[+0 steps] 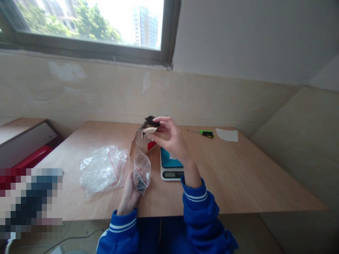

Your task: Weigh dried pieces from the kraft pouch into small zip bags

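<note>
Our L hand (129, 192) holds clear bag (142, 164) near front edge of surface (238, 183), prob. steadying it; R hand (173, 140) pinches dark + pale bits (149, 131).

Looks like smooth wood on the table (265, 176), and thin glossy plastic on the small bag (142, 161) and the bag pile (97, 169). Seems to be cloth on the sleeves (199, 210), and matt paper on the sheet (227, 135).

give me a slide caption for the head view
Left hand holding a small clear bag, right hand holding dark and pale scraps, with a scale on the wooden table.
</note>
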Available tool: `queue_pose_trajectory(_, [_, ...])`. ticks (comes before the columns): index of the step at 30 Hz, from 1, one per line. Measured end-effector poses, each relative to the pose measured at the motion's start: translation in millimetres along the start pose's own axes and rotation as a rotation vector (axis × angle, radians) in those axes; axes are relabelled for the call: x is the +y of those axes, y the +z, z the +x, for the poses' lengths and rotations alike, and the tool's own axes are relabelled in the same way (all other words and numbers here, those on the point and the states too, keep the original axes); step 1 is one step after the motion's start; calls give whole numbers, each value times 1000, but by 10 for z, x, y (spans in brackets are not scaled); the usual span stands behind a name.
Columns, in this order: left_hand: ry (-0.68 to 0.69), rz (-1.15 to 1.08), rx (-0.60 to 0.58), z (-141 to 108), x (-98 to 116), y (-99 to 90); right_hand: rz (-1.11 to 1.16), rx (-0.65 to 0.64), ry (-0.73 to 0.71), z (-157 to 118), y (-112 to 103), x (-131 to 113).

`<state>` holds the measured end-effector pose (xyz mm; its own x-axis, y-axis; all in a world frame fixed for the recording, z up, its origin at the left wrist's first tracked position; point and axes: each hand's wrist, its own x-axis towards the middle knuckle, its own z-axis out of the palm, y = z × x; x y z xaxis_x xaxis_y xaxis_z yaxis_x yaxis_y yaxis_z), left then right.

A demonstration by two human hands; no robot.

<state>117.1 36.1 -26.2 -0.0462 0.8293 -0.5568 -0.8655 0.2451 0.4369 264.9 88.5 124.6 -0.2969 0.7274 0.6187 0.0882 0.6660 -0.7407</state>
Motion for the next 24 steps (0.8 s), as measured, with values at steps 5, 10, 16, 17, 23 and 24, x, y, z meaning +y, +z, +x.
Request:
queue_pose_trajectory(5, [-8, -10, 11, -30, 8, 25, -159, 187, -114, 282, -5, 152])
queue_pose_trajectory(10, [-11, -12, 23, -50, 21, 27, -206, 137, -110, 356, 45, 396])
queue_pose_trajectory(16, [-8, -19, 36, -57, 20, 43, -231, 7, -97, 317, 36, 456])
queue_pose_trajectory(17, [-9, -18, 36, -57, 20, 44, -240, -3, -84, 316, 36, 459])
queue_pose_trajectory(23, [-7, -10, 38, -71, 20, 49, -209, 39, -118, 332, 47, 505])
queue_pose_trajectory(24, [-6, -11, 40, -76, 20, 54, -189, 47, -122, 336, 48, 519])
